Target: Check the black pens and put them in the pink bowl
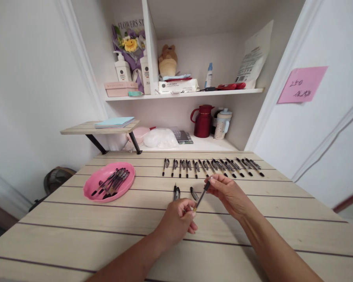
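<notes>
Both my hands hold one black pen (pixel 202 194) over the wooden table (pixel 76 235). My left hand (pixel 178 221) pinches its lower tip end. My right hand (pixel 228 192) pinches its upper end. Just beyond my hands, a pen (pixel 174 192) and a loose cap (pixel 194 193) lie on the table. Farther back lies a row of several pens and caps (pixel 213 166). A pink plate (pixel 91 195) at the left holds several more pens (pixel 111 182).
A small raised wooden shelf (pixel 76 129) with a blue notebook stands at the back left. Behind the table, an alcove holds a red jug (pixel 202 121), a cup, bags and bottles. A pink note (pixel 301 84) sticks to the right wall.
</notes>
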### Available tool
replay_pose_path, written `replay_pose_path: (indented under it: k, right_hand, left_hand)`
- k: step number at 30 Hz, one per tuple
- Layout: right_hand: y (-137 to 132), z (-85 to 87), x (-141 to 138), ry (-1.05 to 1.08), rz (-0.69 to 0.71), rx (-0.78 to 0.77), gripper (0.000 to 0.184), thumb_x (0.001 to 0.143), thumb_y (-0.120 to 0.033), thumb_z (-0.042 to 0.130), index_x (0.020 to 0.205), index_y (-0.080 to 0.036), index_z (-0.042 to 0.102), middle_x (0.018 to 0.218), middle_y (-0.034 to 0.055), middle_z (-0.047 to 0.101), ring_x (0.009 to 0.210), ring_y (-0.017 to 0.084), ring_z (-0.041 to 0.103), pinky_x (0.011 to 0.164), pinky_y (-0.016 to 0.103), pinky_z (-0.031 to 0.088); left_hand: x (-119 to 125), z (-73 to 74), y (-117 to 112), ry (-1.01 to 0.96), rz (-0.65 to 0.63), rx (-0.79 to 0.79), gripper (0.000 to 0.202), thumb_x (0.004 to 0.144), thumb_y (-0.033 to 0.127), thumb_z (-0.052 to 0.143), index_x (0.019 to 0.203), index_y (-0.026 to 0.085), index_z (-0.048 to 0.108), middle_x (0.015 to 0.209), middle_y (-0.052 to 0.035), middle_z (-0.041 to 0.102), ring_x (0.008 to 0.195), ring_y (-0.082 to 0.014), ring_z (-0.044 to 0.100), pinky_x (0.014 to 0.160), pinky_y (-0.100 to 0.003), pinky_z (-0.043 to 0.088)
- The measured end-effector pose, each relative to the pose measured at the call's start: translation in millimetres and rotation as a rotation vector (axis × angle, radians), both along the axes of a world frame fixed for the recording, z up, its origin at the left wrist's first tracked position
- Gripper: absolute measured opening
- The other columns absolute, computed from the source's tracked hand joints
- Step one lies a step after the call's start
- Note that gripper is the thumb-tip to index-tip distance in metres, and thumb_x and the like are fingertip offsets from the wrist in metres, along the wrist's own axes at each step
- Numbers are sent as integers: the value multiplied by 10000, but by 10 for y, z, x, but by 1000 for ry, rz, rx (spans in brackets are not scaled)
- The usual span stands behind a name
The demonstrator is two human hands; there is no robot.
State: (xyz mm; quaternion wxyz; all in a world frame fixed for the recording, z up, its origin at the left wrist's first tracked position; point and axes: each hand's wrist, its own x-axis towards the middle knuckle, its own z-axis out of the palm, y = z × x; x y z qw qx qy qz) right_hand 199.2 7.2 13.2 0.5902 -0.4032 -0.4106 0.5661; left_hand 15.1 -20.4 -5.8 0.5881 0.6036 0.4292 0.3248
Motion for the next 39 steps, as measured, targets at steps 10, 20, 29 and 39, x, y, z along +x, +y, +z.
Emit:
replay_pose_path:
  k: [10,20,29,39]
  right_hand:
    - [42,-57,1,-33,-44,26,215,585,-342,734,710,-182,665,744,28,629,646,129,537,683,300,438]
    - [147,-299,-271,-1032,-233,88,241,634,-367,632,817,-211,633,692,41,631,617,169,534,584,285,357]
    - [262,-224,-1,-476,-199,76,165,641,-359,632,656,-210,563,550,-28,532,484,108,448,498,253,316]
    - [127,35,91,91,-261,152,308,656,-324,677,930,-235,568,733,-2,628,551,82,519,498,211,379]
  left_hand:
    - [-17,-22,1,56,41,80,201,715,206,463,873,140,568,719,4,514,480,-54,537,426,-152,425]
    - [-111,123,133,-80,135,-13,159,690,252,473,822,169,440,658,24,545,412,-65,517,349,-148,383]
    - [-149,72,114,54,-38,1,152,725,222,378,861,178,432,673,29,539,380,-39,471,339,-128,345]
    - [-110,57,60,212,-125,-6,156,709,180,350,841,189,434,704,18,544,404,-52,478,343,-137,337]
